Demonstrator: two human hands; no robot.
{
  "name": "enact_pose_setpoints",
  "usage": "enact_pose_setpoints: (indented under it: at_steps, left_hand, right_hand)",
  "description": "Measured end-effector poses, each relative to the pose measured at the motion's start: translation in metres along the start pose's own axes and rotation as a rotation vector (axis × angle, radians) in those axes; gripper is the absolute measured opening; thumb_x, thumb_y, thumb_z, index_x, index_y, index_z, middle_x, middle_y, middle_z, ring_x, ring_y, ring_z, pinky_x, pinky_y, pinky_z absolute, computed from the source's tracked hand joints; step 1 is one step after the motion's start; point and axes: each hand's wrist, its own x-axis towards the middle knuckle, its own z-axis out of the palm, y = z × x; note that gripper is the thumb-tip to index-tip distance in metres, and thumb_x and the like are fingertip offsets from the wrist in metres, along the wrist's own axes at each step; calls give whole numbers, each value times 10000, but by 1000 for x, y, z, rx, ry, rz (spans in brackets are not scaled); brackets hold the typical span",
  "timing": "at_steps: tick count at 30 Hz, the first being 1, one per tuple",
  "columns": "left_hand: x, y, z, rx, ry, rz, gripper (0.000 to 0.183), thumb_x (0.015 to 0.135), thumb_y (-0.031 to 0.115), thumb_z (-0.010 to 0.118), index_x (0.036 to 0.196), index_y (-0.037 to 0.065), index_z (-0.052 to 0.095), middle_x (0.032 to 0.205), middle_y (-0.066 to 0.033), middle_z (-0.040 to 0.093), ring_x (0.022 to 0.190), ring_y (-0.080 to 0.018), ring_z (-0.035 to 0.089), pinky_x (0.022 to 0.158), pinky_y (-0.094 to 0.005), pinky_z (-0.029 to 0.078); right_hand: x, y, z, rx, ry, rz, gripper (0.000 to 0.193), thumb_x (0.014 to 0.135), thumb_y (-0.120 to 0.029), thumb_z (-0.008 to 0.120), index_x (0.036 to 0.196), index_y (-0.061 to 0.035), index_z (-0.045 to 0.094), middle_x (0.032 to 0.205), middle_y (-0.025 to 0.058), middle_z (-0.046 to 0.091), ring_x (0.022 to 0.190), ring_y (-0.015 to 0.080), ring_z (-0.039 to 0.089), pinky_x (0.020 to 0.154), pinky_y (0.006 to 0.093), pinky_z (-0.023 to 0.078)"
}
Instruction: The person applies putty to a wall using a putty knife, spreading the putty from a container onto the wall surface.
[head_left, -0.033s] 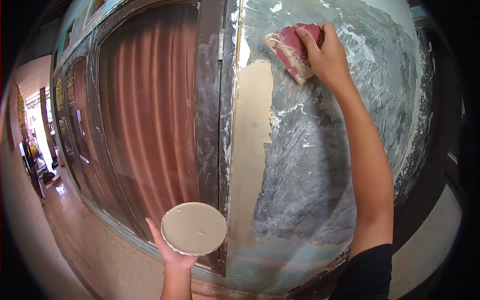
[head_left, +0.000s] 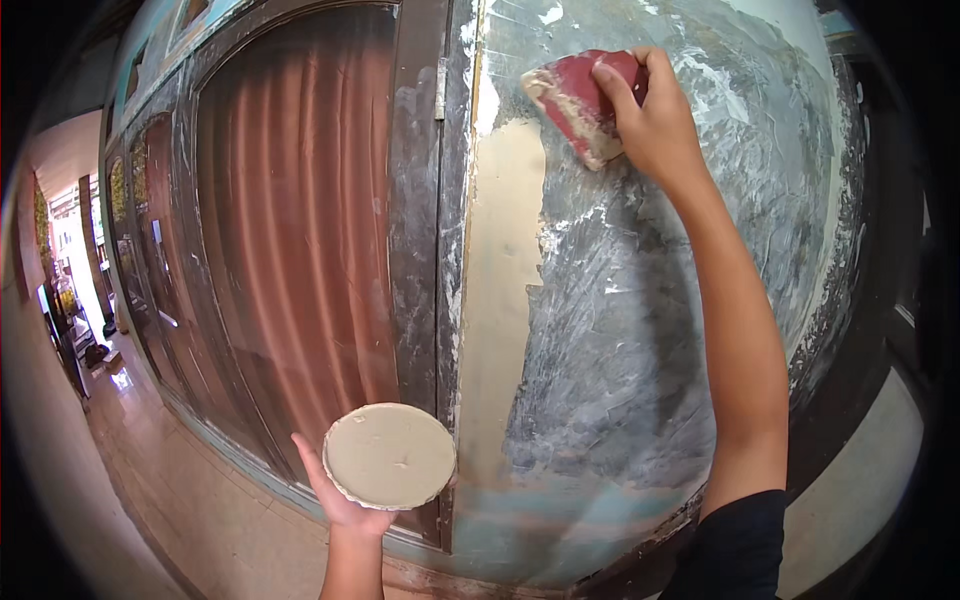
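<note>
My right hand point(head_left: 655, 115) is closed around a red flat putty spreader point(head_left: 600, 85), with beige putty smeared along its lower left edge. The spreader is against or just off the grey, patchy wall point(head_left: 620, 300); I cannot tell which. Below and left of it, a smooth strip of beige putty point(head_left: 505, 230) runs down the wall beside the door frame. Low in the view, my left hand point(head_left: 345, 500) supports a round dish of beige putty point(head_left: 390, 457) from below, thumb out to the left. Most of its fingers are hidden under the dish.
A dark wooden door frame point(head_left: 420, 250) with a glass pane and reddish-brown curtain point(head_left: 310, 220) stands to the left. Beyond it a tiled floor point(head_left: 160, 480) leads to a bright opening. The wall ends at a dark, paint-spotted frame point(head_left: 850, 250) on the right.
The spreader has shifted slightly left and down and turned a little in my right hand's grip. My left hand and the dish have barely moved.
</note>
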Motion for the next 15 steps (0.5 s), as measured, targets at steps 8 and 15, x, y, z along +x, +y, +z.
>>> enact_pose_setpoints:
  at_steps: [8, 15]
  left_hand:
    - [13, -7, 31, -13, 76, -28, 973, 930, 857, 296, 1420, 54, 545, 1388, -195, 598, 1228, -455, 592, 990, -697, 499]
    - [16, -18, 49, -128, -366, -223, 980, 947, 842, 278, 1436, 29, 523, 1436, -221, 567, 1323, -454, 540, 1070, -686, 454]
  right_hand:
    - [-98, -86, -62, 120, -792, -273, 150, 886, -76, 656, 1034, -99, 672, 1004, 82, 684, 893, 287, 570, 766, 411, 465]
    - [-164, -92, -104, 58, -847, -626, 292, 812, -163, 682, 1103, -139, 702, 1078, -62, 681, 940, 216, 568, 770, 363, 432]
